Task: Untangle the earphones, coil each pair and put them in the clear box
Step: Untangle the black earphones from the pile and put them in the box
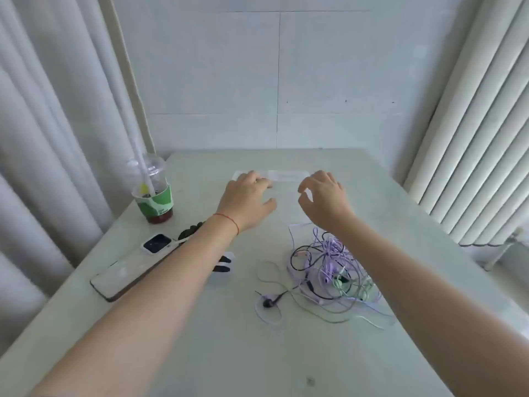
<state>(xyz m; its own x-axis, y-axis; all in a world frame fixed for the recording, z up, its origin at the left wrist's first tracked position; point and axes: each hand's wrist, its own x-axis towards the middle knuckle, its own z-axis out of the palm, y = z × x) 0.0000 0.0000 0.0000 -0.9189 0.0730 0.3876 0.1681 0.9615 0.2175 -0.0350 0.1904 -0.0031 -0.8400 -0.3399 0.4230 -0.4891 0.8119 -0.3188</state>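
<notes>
A tangled heap of earphones (329,267) in purple, black and pale green lies on the pale table, right of centre, with one black earbud (269,302) trailing out to the front left. The clear box (289,176) sits farther back near the table's middle, faint and partly hidden by my hands. My left hand (247,200) hovers over the box's left end, fingers spread. My right hand (325,200) hangs at its right end, fingers curled and apart, holding nothing. Both hands are beyond the tangle.
A plastic drink cup (153,193) with a straw and green sleeve stands at the left. A phone (131,267) lies near the left edge, with a dark hair clip (190,230) and a small black-and-white item (224,263) beside my left forearm. Curtains hang left, a radiator right.
</notes>
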